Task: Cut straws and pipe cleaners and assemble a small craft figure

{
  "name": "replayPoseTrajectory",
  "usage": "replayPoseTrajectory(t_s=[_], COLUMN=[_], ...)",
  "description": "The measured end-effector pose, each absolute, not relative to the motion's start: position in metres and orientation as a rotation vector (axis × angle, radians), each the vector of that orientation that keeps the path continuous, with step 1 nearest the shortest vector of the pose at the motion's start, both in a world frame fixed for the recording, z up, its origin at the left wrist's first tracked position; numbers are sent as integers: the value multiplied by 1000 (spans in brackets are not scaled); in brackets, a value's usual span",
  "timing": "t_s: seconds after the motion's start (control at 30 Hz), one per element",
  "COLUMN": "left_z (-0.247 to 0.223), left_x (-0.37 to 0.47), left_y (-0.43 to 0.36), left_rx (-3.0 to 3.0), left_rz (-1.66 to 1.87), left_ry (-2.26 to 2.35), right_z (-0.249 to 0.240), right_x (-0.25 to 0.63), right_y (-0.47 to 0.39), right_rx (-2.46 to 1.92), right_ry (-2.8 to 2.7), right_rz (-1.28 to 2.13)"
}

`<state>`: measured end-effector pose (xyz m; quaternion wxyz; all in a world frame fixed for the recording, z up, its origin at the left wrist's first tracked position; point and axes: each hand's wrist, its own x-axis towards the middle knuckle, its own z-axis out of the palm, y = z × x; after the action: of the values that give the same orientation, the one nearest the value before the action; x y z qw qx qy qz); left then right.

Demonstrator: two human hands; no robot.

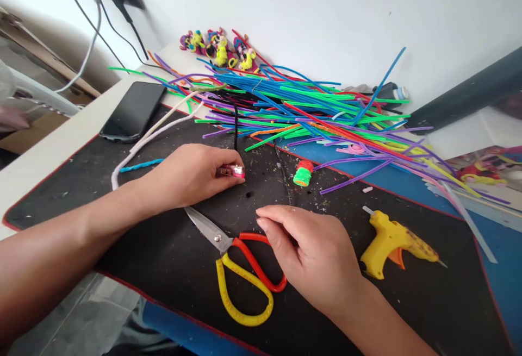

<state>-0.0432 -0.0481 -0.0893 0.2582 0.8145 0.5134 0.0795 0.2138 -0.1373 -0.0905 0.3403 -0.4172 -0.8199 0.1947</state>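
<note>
My left hand (191, 175) is closed around a small lighter (237, 171) with a reddish body, its metal top poking out past thumb and forefinger. To its right and lower, my right hand (310, 253) has thumb and forefinger pinched together; whatever is between them is too small to make out. A thin black strand (281, 167) runs down the mat and out of sight behind that hand. Scissors (222, 244) with one red and one yellow handle lie under and beside my right fingers. A red, green and orange coiled piece (303, 174) stands beyond them.
A pile of colourful pipe cleaners (293, 106) spreads across the back. A yellow glue gun (397, 244) lies at right on the black mat (163, 258). A phone (134, 110) is at left. Small fuzzy figures (222, 50) sit by the wall, under plugged-in cables (122, 5).
</note>
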Motion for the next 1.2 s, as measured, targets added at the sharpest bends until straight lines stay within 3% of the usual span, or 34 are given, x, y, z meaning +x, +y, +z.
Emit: replayPoseTrajectory(t_s=[0.5,0.7,1.2], left_z=[-109,-97,-86], left_x=[-51,-40,-48], left_y=[-53,-56,-41], left_rx=[2713,2747,2139], left_rz=[216,27,211], left_ry=[1233,1234,1242], right_z=[-96,-97,-96], right_x=[213,212,212], right_y=[-138,-139,-139], right_rx=[-1093,-1104,-1097], right_ry=[-2221,-2254,-2295], right_rz=[486,490,449])
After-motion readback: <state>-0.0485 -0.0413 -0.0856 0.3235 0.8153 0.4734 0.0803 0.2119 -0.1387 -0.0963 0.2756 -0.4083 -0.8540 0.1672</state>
